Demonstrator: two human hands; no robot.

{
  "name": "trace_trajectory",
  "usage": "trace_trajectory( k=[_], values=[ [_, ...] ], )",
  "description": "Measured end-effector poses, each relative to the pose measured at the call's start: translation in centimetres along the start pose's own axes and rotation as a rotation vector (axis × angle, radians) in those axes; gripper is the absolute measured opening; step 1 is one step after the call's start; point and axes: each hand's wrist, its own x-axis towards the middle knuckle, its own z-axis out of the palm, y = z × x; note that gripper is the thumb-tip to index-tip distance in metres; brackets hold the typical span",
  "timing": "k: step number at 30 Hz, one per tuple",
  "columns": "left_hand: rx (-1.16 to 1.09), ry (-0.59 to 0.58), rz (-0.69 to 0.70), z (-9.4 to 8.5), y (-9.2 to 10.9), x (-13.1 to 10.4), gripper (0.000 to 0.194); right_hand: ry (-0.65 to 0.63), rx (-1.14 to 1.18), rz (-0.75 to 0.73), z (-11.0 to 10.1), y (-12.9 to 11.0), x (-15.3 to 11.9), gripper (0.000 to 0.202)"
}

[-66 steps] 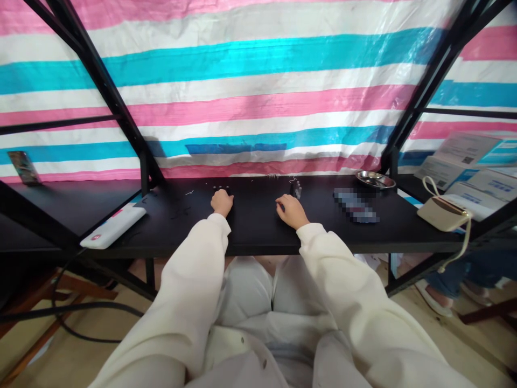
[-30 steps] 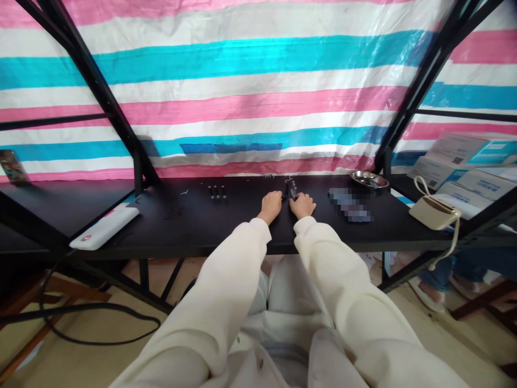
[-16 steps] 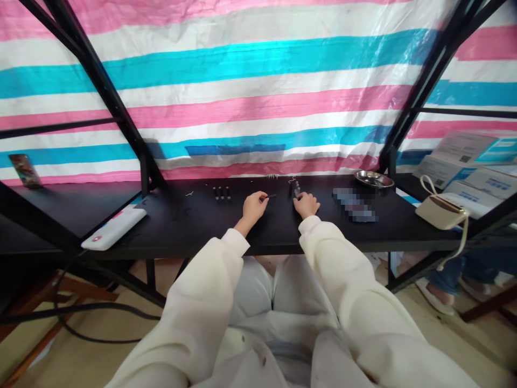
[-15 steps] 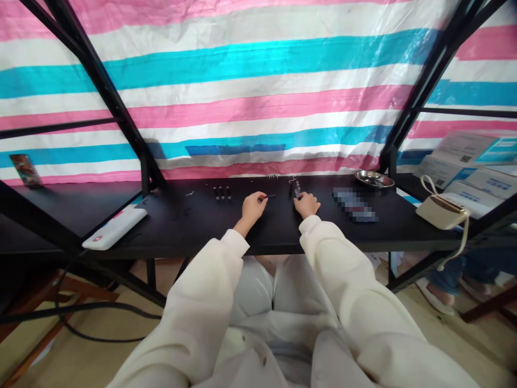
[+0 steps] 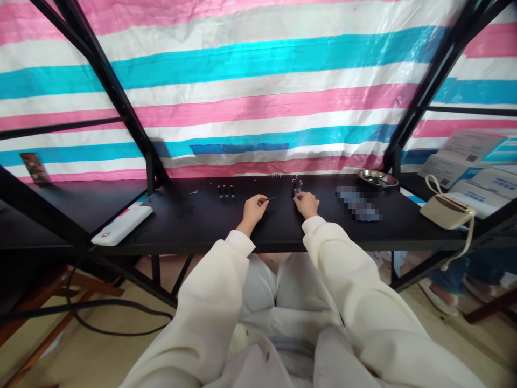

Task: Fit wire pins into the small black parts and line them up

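My left hand [image 5: 253,208] rests on the black table [image 5: 226,226] and pinches a small dark stick-like part [image 5: 271,199] between its fingertips. My right hand [image 5: 307,203] lies a little to the right, fingers curled at a small cluster of dark upright parts [image 5: 298,186]; whether it grips one I cannot tell. Three small dark cylinders [image 5: 226,191] stand in a row left of my left hand. Tiny metal bits [image 5: 275,175] lie at the table's back edge.
A white flat device [image 5: 122,224] lies at the table's left end, a steel dish [image 5: 378,178] at the back right, a cream pouch with strap [image 5: 446,212] and printed boxes [image 5: 476,164] on the right. Black frame struts rise on both sides. A cable [image 5: 100,318] runs on the floor.
My left hand moved from the three cylinders to beside my right hand, took the small dark part, and drew back slightly left. My right hand stayed by the cluster.
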Motion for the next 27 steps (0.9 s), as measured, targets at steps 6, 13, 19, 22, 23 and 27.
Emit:
trace_trajectory(
  k=[6, 13, 19, 22, 23, 27],
  values=[
    [-0.031, -0.006, 0.080, -0.1, 0.4, -0.1, 0.015, 0.003, -0.221, -0.427, -0.3, -1.7, -1.1, 0.020],
    [-0.023, 0.004, 0.069, 0.0, 0.4, -0.2, 0.016, 0.012, -0.297, -0.543, -0.5, -2.0, -1.3, 0.024],
    [-0.022, 0.044, 0.079, -0.1, 0.5, -0.2, 0.016, 0.008, -0.293, -0.571, -0.4, -2.1, -1.3, 0.025],
    [0.001, 0.048, 0.058, -0.2, 0.5, -0.2, 0.017, 0.005, -0.301, -0.597, -0.5, -2.2, -1.4, 0.025],
    [0.004, 0.048, 0.058, -0.2, 0.5, -0.2, 0.017, 0.004, -0.307, -0.606, -0.5, -2.2, -1.5, 0.025],
    [0.008, 0.049, 0.073, -0.2, 0.4, -0.2, 0.017, 0.015, -0.338, -0.636, -0.4, -2.3, -1.5, 0.026]
  ],
)
